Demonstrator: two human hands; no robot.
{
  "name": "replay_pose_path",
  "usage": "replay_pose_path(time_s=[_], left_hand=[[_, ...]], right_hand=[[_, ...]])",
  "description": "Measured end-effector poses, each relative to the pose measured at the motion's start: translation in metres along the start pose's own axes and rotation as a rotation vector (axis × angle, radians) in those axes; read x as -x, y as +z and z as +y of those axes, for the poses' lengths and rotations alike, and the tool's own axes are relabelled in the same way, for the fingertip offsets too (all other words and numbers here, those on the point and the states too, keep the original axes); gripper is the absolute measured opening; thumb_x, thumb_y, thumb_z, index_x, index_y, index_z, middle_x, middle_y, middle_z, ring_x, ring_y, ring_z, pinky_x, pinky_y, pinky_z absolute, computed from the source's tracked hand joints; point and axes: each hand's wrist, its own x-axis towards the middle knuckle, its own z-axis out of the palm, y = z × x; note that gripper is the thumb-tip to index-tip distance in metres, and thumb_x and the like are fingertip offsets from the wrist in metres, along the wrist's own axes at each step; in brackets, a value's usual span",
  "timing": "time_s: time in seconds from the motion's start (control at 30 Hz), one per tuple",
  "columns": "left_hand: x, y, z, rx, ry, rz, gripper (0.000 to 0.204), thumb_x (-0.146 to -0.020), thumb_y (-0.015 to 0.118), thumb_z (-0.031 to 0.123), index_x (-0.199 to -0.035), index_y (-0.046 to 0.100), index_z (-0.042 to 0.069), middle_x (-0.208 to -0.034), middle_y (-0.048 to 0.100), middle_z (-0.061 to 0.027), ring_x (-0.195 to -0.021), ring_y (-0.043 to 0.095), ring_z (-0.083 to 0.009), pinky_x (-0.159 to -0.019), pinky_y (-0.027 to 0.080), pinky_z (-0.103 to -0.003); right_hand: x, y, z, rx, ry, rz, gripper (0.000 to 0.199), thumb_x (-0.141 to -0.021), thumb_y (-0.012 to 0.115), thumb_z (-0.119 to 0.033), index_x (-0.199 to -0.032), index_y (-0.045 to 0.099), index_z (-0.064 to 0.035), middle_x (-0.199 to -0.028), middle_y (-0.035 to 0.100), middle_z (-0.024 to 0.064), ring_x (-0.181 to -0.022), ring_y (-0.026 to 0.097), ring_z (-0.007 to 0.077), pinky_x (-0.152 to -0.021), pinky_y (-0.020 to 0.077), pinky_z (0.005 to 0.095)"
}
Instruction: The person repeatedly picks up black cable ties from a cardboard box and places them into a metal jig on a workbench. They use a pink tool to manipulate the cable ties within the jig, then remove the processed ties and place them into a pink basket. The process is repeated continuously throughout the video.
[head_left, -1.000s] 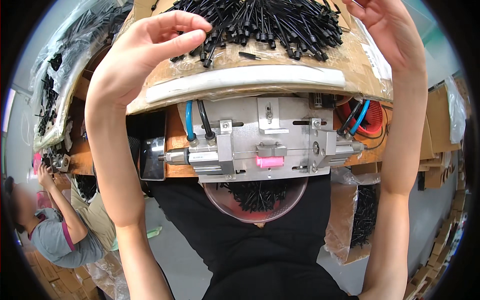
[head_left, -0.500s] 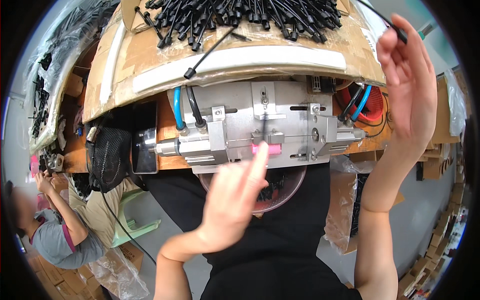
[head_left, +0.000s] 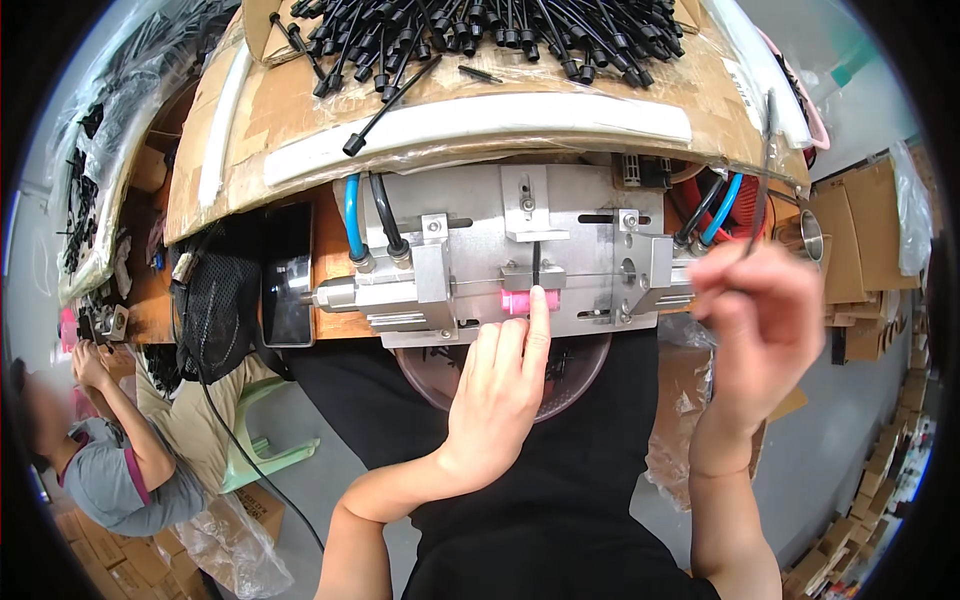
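My left hand (head_left: pixel 497 405) lies at the front of the metal fixture (head_left: pixel 580 215). Its index finger is stretched out, with the tip on the pink block (head_left: pixel 516 302), at the near end of a short black rod (head_left: pixel 536 262). The other fingers are slightly bent and hold nothing I can see. My right hand (head_left: pixel 765 325) is raised at the fixture's right end, smeared by motion, its fingers closed. From them a thin dark rod (head_left: pixel 768 150) points upward. A single capped black rod (head_left: pixel 385 115) lies on the cardboard behind the fixture.
Many capped black rods (head_left: pixel 480 30) are heaped on the cardboard (head_left: pixel 240 190). Blue hoses (head_left: pixel 354 215) join the fixture. A phone (head_left: pixel 290 270) lies left; a red basket (head_left: pixel 745 210) stands right. A bowl (head_left: pixel 575 385) sits below. Another person (head_left: pixel 120 450) works at far left.
My right hand has come down from the upper right toward the fixture's right end. My left index fingertip has settled on the pink block. The single capped rod has shifted slightly left.
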Motion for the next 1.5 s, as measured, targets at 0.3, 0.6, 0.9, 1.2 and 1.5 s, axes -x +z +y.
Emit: replay_pose_path(time_s=[0.3, 0.6, 0.9, 1.2, 1.5], left_hand=[[-0.093, -0.086, -0.075, -0.215, -0.053, 0.47, 0.031, -0.083, 0.064, -0.004, -0.112, 0.065, 0.008, -0.108, 0.059, -0.0128, -0.098, 0.056, -0.0302, -0.084, 0.046, -0.038], [-0.081, -0.093, -0.079, 0.01, -0.061, 0.464, 0.034, -0.08, 0.067, -0.004, -0.113, 0.068, 0.006, -0.082, 0.058, -0.0095, -0.074, 0.058, -0.0224, -0.069, 0.048, -0.031], [0.001, -0.007, 0.001, -0.091, 0.015, 0.105, 0.053, -0.084, 0.063, 0.01, -0.133, 0.053, -0.006, -0.088, 0.05, -0.0057, -0.081, 0.053, -0.0189, -0.07, 0.044, -0.029], [-0.001, 0.002, 0.001, -0.073, 0.045, 0.044, 0.06, -0.076, 0.062, 0.001, -0.135, 0.05, -0.007, -0.09, 0.048, -0.0069, -0.085, 0.052, -0.0203, -0.074, 0.047, -0.03], [-0.039, -0.046, -0.015, 0.139, 0.016, 0.013, 0.07, -0.07, 0.076, 0.008, -0.136, 0.054, 0.002, -0.093, 0.053, -0.01, -0.089, 0.054, -0.0261, -0.078, 0.047, -0.037]], right_hand=[[0.094, 0.046, 0.042, 0.464, -0.018, -0.342, 0.063, -0.072, 0.076, 0.008, -0.131, 0.053, 0.0098, -0.078, 0.06, 0.0117, -0.063, 0.055, 0.0219, -0.059, 0.0471, 0.0335], [0.083, 0.049, 0.043, 0.571, 0.041, -0.449, 0.065, -0.074, 0.077, -0.003, -0.134, 0.053, 0.0037, -0.076, 0.057, 0.0078, -0.066, 0.054, 0.02, -0.059, 0.0461, 0.0337], [0.017, 0.021, 0.003, 0.53, 0.046, -0.268, 0.042, -0.074, 0.08, -0.009, -0.112, 0.066, 0.0009, -0.094, 0.069, 0.0127, -0.076, 0.064, 0.0246, -0.064, 0.0504, 0.0319], [0.021, 0.009, 0.003, 0.451, 0.175, -0.073, 0.035, -0.098, 0.061, -0.026, -0.114, 0.064, 0.005, -0.091, 0.067, 0.0102, -0.068, 0.045, 0.0089, -0.062, 0.0364, 0.0222], [-0.031, 0.022, 0.026, 0.647, -0.126, -0.12, 0.02, -0.08, 0.073, -0.003, -0.098, 0.065, 0.0005, -0.085, 0.066, 0.0113, -0.069, 0.059, 0.0235, -0.06, 0.0451, 0.0332]])
